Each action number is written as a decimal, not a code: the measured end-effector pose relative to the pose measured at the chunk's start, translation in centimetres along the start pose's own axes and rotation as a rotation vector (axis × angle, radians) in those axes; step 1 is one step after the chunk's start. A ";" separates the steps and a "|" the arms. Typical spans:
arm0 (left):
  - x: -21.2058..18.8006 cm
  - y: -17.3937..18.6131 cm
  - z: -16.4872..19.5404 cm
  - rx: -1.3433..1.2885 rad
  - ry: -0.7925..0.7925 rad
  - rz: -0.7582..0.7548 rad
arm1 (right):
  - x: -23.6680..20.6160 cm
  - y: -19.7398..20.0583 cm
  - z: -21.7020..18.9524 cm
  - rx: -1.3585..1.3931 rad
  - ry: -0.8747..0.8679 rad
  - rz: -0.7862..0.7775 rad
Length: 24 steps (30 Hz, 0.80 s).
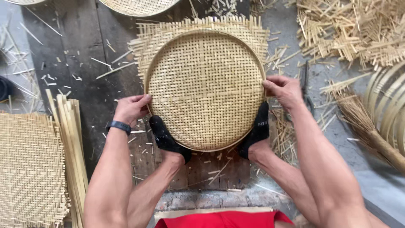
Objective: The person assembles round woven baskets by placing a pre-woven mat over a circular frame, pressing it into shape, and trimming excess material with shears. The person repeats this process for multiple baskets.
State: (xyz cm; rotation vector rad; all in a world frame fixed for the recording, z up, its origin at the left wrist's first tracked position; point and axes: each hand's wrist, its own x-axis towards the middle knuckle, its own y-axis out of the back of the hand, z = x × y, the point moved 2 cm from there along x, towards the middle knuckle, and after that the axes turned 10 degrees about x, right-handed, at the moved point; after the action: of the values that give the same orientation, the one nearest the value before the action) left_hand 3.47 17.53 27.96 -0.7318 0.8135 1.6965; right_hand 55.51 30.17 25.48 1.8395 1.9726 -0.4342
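A round woven bamboo tray (205,88) with a thin hoop rim lies on the floor in front of me, its untrimmed mat edge sticking out at the top. My left hand (132,108) presses on the rim at the tray's left side. My right hand (283,90) grips the rim at the right side. My two feet in black socks (166,137) (257,130) hold the tray's lower edge from both sides. A dark band sits on my left wrist (118,126).
A flat woven mat (29,169) and a bundle of bamboo strips (69,139) lie at the left. Cut bamboo scraps (350,29) pile at the upper right. Bent hoops (388,105), a broom (363,122) and dark shears (305,84) lie at the right. Another tray (139,6) sits at the top.
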 end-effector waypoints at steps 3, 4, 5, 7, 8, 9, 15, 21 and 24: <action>-1.0 -1.8 6.7 0.895 -0.624 0.540 | 1.0 -2.5 -6.2 -0.464 0.426 0.111; -1.0 -4.0 9.0 0.813 -0.932 0.594 | 1.7 -4.8 -8.2 -0.503 0.612 0.041; -0.1 -6.3 11.4 0.792 -1.034 0.508 | 2.7 -7.4 -10.1 -0.537 0.797 -0.029; 2.2 -11.9 15.9 1.053 -1.326 0.384 | 5.4 -12.8 -13.0 -0.675 1.055 -0.178; 3.4 -14.0 17.9 1.149 -1.458 0.367 | 7.0 -15.1 -14.2 -0.743 1.133 -0.201; 4.7 -15.2 19.5 1.169 -1.443 0.359 | 8.3 -17.0 -14.9 -0.812 1.207 -0.223; 9.7 -17.0 20.6 1.360 -0.480 -0.012 | 14.1 -18.5 -12.3 -0.716 0.464 -0.442; 11.0 -16.5 21.7 1.006 -0.433 -0.103 | 13.9 -17.0 -12.5 -0.438 0.633 -0.301; 11.2 -16.7 21.7 0.986 -0.430 -0.133 | 10.8 -12.1 -11.5 -0.650 0.593 0.035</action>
State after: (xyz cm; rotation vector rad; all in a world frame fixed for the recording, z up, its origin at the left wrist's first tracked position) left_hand 15.25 44.66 28.96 0.2451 1.1024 1.0602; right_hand 42.02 44.16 29.60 1.6545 2.0669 0.7698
